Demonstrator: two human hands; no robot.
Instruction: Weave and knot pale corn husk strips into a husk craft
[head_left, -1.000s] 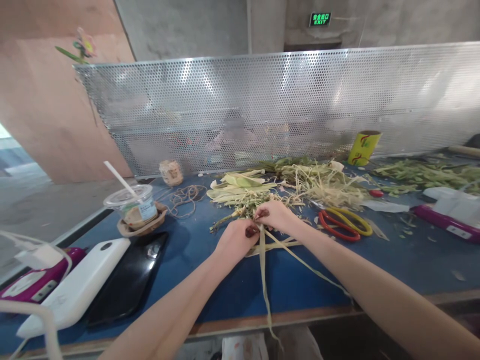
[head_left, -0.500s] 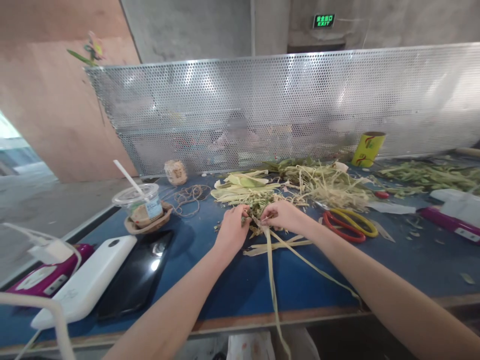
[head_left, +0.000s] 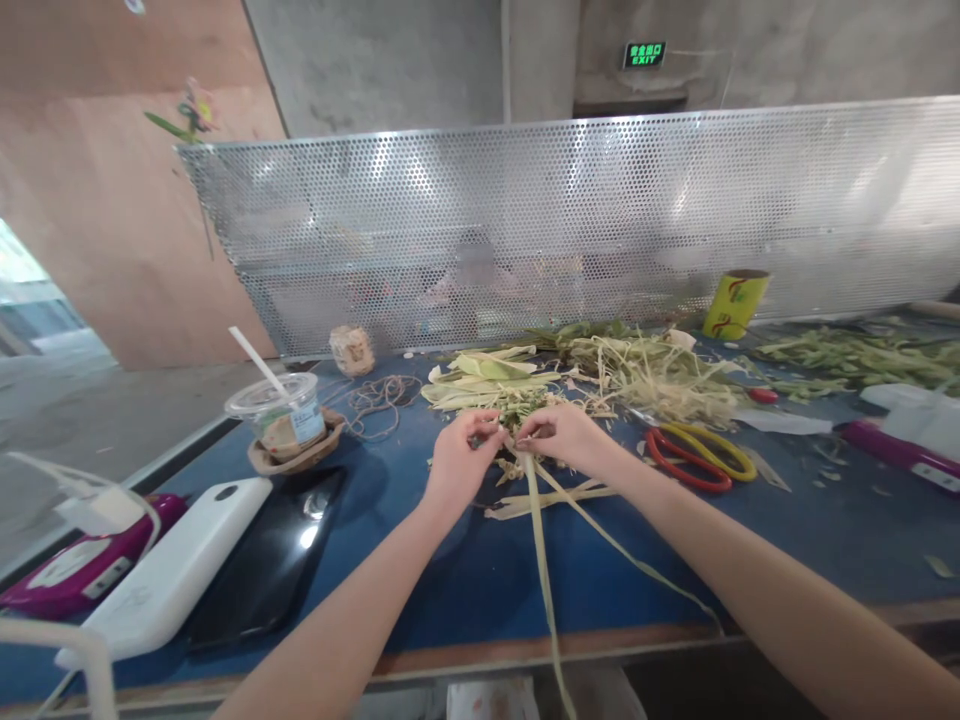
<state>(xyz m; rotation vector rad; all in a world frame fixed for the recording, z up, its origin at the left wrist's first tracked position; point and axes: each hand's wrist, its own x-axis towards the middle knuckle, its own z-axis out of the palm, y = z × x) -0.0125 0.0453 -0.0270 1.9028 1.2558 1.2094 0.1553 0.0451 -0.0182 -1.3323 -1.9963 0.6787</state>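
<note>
Strips (head_left: 539, 545) of pale husk trail from between the person's two hands, low over the middle of the blue surface (head_left: 465, 600). One drops straight down past the near edge; another slants off toward the right arm and reaches that edge too. The right hand (head_left: 566, 438) pinches their upper end between thumb and fingers. The left hand (head_left: 459, 458) is curled in just beside it, fingertips drawn together, though what lies between them is too small to tell.

Right behind the hands is a heap of husks (head_left: 491, 372), with drier fibres (head_left: 660, 375) to its right. Scissors (head_left: 657, 432) with red and yellow handles lie near the right forearm. Left of the husks is loose twine (head_left: 379, 402); nearer the left edge, a cup (head_left: 285, 425) with a straw sits in a brown holder (head_left: 292, 458), beyond a black phone (head_left: 262, 565).
</note>
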